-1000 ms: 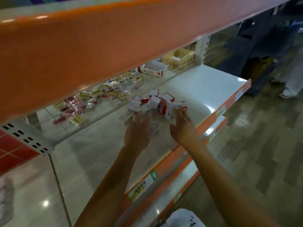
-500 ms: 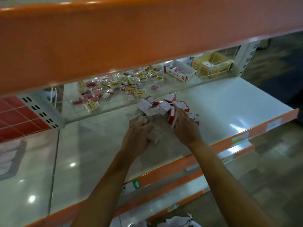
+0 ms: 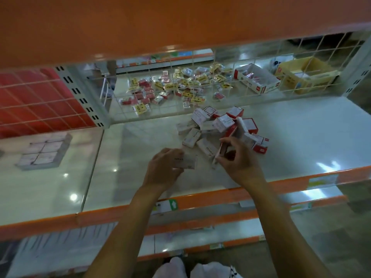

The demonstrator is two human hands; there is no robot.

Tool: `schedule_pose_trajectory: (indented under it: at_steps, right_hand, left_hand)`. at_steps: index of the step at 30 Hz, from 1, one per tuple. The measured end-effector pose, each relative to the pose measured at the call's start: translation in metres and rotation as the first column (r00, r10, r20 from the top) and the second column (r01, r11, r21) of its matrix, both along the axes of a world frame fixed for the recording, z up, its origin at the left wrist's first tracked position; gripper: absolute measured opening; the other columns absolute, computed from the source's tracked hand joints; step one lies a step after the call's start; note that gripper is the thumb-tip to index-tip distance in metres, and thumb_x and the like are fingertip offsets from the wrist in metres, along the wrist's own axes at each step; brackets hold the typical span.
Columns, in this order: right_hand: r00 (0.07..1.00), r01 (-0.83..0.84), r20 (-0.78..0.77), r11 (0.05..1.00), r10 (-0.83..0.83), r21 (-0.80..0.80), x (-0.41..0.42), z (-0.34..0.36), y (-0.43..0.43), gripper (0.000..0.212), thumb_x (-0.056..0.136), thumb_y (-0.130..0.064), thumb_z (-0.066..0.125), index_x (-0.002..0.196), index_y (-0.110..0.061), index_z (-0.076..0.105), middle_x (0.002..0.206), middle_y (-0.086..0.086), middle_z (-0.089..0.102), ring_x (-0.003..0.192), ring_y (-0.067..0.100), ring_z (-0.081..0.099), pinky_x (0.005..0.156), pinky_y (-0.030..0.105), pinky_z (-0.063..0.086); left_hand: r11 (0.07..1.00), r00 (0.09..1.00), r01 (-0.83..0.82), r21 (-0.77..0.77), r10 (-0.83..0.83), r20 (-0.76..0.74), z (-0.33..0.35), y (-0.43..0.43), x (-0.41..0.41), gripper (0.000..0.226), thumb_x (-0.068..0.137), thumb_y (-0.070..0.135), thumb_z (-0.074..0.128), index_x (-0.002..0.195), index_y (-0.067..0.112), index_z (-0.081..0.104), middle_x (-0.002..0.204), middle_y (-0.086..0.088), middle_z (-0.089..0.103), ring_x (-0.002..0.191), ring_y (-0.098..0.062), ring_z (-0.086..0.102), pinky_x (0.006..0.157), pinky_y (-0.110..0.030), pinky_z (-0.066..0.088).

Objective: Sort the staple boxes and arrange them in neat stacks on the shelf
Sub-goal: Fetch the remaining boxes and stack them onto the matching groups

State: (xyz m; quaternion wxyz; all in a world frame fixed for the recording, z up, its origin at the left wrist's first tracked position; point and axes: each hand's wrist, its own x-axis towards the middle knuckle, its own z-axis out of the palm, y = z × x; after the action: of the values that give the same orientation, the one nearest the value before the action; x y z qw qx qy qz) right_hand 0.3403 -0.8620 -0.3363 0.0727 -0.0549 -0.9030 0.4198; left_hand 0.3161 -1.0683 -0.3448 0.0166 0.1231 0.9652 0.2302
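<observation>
A loose pile of small staple boxes (image 3: 216, 125), white ones and red-and-white ones, lies in a heap on the white shelf (image 3: 301, 133), near its middle. My left hand (image 3: 164, 167) is closed around a white staple box (image 3: 187, 161) just in front of the pile. My right hand (image 3: 239, 159) grips a red-and-white staple box (image 3: 220, 151) by its edges, tilted, at the pile's near side. To the far left a neat flat block of white boxes (image 3: 43, 154) sits on the neighbouring shelf panel.
A wire mesh (image 3: 261, 77) backs the shelf; behind it lie several scattered small packets (image 3: 180, 87), an open red-and-white carton (image 3: 257, 79) and a yellow carton (image 3: 305, 75). An orange shelf front (image 3: 180, 23) hangs overhead. Orange price rails (image 3: 281, 185) edge this shelf and the lower ones.
Both hands reached into the pile and drew back toward me, each now holding a box. The camera view swung to the right and down along the shelf.
</observation>
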Motion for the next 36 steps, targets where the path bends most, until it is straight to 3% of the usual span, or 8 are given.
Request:
schedule_pose_trajectory:
  at_steps: [3, 7, 11, 17, 27, 32, 36]
  right_hand:
    - [0.999, -0.02, 0.029, 0.987, 0.025, -0.157, 0.009, -0.002, -0.002, 0.04, 0.079, -0.014, 0.073, 0.113, -0.02, 0.055, 0.099, -0.012, 0.051, 0.083, 0.004, 0.056, 0.073, 0.015, 0.047]
    - [0.993, -0.08, 0.051, 0.94, 0.103, -0.332, 0.02, -0.004, -0.007, 0.038, 0.076, -0.003, 0.073, 0.102, -0.022, 0.053, 0.099, -0.011, 0.06, 0.091, 0.004, 0.061, 0.069, 0.015, 0.053]
    - [0.979, -0.11, 0.074, 0.805, 0.187, -0.583, 0.022, -0.01, -0.024, 0.04, 0.077, 0.009, 0.067, 0.098, -0.023, 0.055, 0.101, -0.005, 0.065, 0.093, 0.01, 0.066, 0.074, 0.022, 0.056]
    - [0.958, -0.089, 0.116, 0.654, 0.264, -0.751, 0.018, -0.018, -0.066, 0.04, 0.078, 0.018, 0.06, 0.099, -0.016, 0.057, 0.105, 0.001, 0.066, 0.096, 0.015, 0.067, 0.08, 0.03, 0.057]
    - [0.921, -0.208, 0.049, 0.597, 0.386, -0.775, 0.027, -0.014, -0.162, 0.045, 0.075, 0.026, 0.054, 0.098, -0.013, 0.054, 0.112, 0.005, 0.065, 0.096, 0.019, 0.065, 0.077, 0.026, 0.055]
    - [0.91, -0.247, 0.06, 0.652, 0.41, -0.716, 0.036, -0.009, -0.219, 0.046, 0.075, 0.023, 0.058, 0.1, -0.016, 0.057, 0.106, 0.002, 0.067, 0.093, 0.011, 0.067, 0.076, 0.022, 0.054]
    - [0.883, -0.292, 0.076, 0.669, 0.463, -0.684, 0.045, -0.005, -0.264, 0.048, 0.08, 0.014, 0.061, 0.113, -0.02, 0.06, 0.111, 0.001, 0.067, 0.096, 0.008, 0.065, 0.077, 0.018, 0.053]
  left_hand:
    - [0.997, 0.997, -0.078, -0.006, 0.078, -0.022, 0.004, -0.013, 0.008, 0.044, 0.08, 0.022, 0.073, 0.122, 0.024, 0.062, 0.121, 0.001, 0.062, 0.104, -0.02, 0.061, 0.082, -0.021, 0.038]
    - [0.988, 0.988, -0.155, -0.011, 0.155, 0.021, 0.006, -0.03, 0.02, 0.046, 0.079, 0.023, 0.074, 0.123, 0.026, 0.062, 0.123, -0.001, 0.06, 0.102, -0.022, 0.061, 0.087, -0.029, 0.047]
    - [0.974, 0.972, -0.224, -0.034, 0.225, 0.064, 0.005, -0.048, 0.033, 0.046, 0.082, 0.026, 0.07, 0.126, 0.029, 0.058, 0.128, 0.002, 0.056, 0.112, -0.019, 0.056, 0.09, -0.026, 0.04]
    - [0.956, 0.956, -0.292, -0.014, 0.292, 0.013, 0.013, -0.085, 0.05, 0.048, 0.082, 0.027, 0.071, 0.129, 0.027, 0.057, 0.127, -0.001, 0.057, 0.113, -0.021, 0.054, 0.088, -0.024, 0.038]
    - [0.945, 0.945, -0.325, 0.018, 0.326, -0.033, 0.03, -0.163, 0.081, 0.049, 0.079, 0.023, 0.075, 0.126, 0.025, 0.06, 0.117, -0.003, 0.06, 0.102, -0.023, 0.06, 0.076, -0.024, 0.039]
    - [0.93, 0.93, -0.366, 0.017, 0.367, -0.003, 0.034, -0.217, 0.097, 0.052, 0.081, 0.026, 0.072, 0.13, 0.029, 0.055, 0.124, 0.0, 0.057, 0.108, -0.02, 0.056, 0.084, -0.027, 0.039]
    - [0.92, 0.921, -0.389, 0.034, 0.389, 0.021, 0.034, -0.265, 0.111, 0.053, 0.082, 0.026, 0.071, 0.132, 0.026, 0.054, 0.125, -0.004, 0.057, 0.113, -0.024, 0.053, 0.091, -0.031, 0.04]
